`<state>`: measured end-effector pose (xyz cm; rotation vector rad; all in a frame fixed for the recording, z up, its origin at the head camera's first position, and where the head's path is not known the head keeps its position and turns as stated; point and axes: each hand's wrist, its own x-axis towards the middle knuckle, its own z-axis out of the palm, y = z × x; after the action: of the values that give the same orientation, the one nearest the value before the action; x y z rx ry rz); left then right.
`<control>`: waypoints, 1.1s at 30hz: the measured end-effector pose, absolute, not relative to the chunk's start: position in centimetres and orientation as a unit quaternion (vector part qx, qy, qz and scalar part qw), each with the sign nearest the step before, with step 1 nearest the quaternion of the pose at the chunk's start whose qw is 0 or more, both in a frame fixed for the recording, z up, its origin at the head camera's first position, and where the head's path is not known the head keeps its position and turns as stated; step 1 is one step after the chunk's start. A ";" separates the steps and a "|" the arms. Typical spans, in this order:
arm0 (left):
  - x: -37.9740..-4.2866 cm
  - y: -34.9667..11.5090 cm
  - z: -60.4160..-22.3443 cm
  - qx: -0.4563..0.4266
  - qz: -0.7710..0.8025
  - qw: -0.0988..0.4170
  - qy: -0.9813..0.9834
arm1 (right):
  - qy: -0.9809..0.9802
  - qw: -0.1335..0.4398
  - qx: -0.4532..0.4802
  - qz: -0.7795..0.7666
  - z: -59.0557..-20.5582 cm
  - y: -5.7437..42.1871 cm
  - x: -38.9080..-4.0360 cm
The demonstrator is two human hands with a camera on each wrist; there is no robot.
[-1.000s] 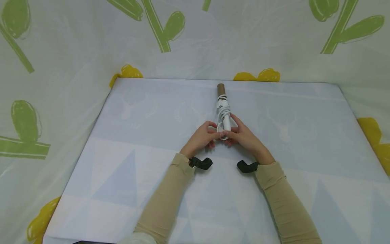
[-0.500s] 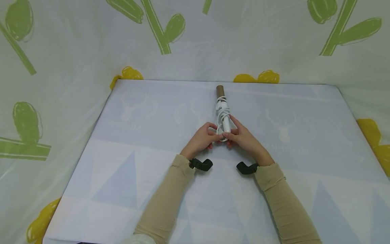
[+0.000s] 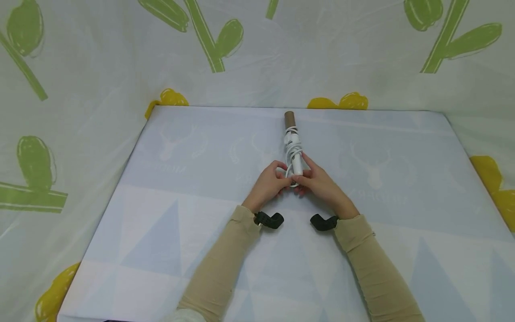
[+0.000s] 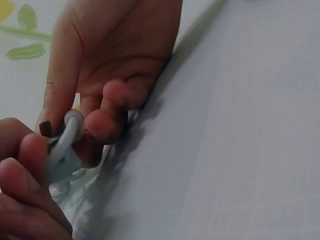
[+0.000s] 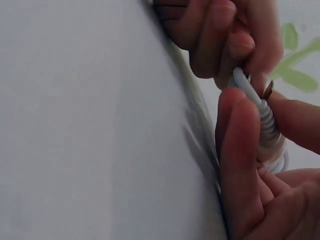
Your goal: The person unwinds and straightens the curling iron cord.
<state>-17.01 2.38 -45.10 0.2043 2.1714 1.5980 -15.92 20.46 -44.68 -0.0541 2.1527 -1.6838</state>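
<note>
A curling iron (image 3: 297,165) with a white handle points away from me, its brown barrel (image 3: 289,120) at the far end. Loops of white cord (image 3: 293,149) wrap its middle. My left hand (image 3: 266,182) pinches the cord at the near end, its thumb close to the other thumb. From the right, my right hand (image 3: 323,184) holds the same end between thumb and fingers. In the right wrist view a ribbed cord sleeve (image 5: 267,124) shows beside small metal pieces (image 5: 269,90), possibly plug prongs. Fingers hide much of this end.
A pale blue and white patterned cloth (image 3: 149,232) covers the table under both arms. Behind and at the sides hangs a light curtain (image 3: 322,49) with green and yellow plant prints. A black wrist camera (image 3: 269,220) sits at each cuff.
Both hands stay at the curling iron's near end. My left wrist has shifted slightly right and the right wrist slightly left; the iron has moved a little left in view.
</note>
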 end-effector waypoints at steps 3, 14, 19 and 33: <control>-16.8 2.6 -45.2 0.073 0.577 0.214 0.785 | 0.767 0.201 -0.021 -0.609 -44.9 20.7 -16.0; -17.0 1.9 -45.0 0.099 0.587 0.264 0.759 | 0.748 0.210 -0.003 -0.630 -44.6 20.7 -15.9; -17.4 1.7 -45.0 0.062 0.638 0.269 0.719 | 0.711 0.207 0.006 -0.673 -44.2 20.5 -15.9; -17.5 1.7 -44.5 0.018 0.674 0.257 0.692 | 0.619 0.218 0.011 -0.755 -44.2 19.6 -15.5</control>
<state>-17.54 1.68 -44.53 0.0492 1.8776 1.8284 -15.45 19.60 -44.16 0.0294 1.7133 -2.0903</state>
